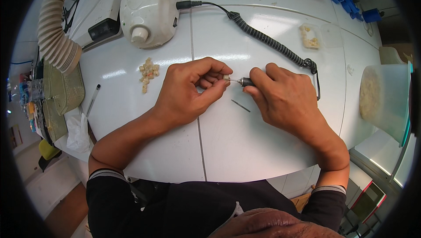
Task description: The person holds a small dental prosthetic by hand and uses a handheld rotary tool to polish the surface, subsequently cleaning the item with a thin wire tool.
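Observation:
Between the thumb and forefinger of my left hand (188,87) is a small cream-white piece (226,77) that looks like a dental crown; the fingers partly cover it. My right hand (285,91) grips a dark rotary handpiece (247,82), its thin metal bit pointing left and meeting the piece, or nearly so. A loose, slim metal bur (240,105) lies on the white table (258,150) below the handpiece. Left of my left hand is a heap of small cream tooth-like pieces (149,71).
A black coiled cord (267,36) runs from a white control unit (151,10) toward my right hand. A ribbed hose (59,23) arches at far left, above a pen (93,100) and a plastic bag (78,133). At right stand a small clear box (310,40) and a large translucent tub (386,97).

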The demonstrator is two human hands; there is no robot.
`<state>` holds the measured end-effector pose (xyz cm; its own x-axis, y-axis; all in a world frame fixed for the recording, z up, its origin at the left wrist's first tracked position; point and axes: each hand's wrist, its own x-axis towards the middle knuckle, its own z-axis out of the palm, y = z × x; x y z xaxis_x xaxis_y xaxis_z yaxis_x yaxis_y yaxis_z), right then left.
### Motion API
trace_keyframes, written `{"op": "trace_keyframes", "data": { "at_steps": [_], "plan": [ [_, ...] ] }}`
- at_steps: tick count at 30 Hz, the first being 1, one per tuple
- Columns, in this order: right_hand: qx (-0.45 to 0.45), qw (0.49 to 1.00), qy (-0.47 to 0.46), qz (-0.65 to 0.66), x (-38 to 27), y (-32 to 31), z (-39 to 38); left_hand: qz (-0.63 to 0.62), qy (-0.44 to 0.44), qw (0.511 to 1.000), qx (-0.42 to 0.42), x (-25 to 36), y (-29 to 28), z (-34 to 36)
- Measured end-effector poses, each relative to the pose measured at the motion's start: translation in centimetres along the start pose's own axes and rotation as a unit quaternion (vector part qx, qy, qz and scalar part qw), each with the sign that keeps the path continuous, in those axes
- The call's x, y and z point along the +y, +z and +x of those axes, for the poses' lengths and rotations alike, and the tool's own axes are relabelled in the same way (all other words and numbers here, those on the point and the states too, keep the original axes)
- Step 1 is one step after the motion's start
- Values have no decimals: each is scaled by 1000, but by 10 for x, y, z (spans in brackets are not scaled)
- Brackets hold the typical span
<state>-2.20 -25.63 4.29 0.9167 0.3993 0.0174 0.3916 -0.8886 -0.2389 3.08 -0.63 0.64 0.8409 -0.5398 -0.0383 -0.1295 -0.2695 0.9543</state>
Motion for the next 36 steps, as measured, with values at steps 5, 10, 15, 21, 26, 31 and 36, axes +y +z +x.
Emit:
{"op": "trace_keyframes", "data": {
  "at_steps": [5, 10, 15, 21, 26, 31, 36],
  "plan": [
    [12, 1000, 13, -4, -3, 2, -1, 8, -2, 1000, -22, 4, -2, 0],
    [8, 1000, 15, -5, -4, 2, -1, 9, -1, 1000, -23, 4, -2, 1],
    [0, 1000, 4, 0, -2, 1, 0, 15, 3, 1000, -21, 4, -2, 0],
    [-3, 1000, 0, -1, -2, 1, 0, 9, 1, 1000, -20, 3, -2, 0],
    [-7, 1000, -10, -1, -1, 0, 0, 14, 0, 1000, -24, 3, -2, 0],
    [3, 1000, 4, 0, -1, 2, -1, 10, 6, 1000, 6, 6, 0, -1],
    [6, 1000, 3, 6, 0, 3, -3, 4, -6, 1000, -8, 5, -2, -1]
  ]
}}
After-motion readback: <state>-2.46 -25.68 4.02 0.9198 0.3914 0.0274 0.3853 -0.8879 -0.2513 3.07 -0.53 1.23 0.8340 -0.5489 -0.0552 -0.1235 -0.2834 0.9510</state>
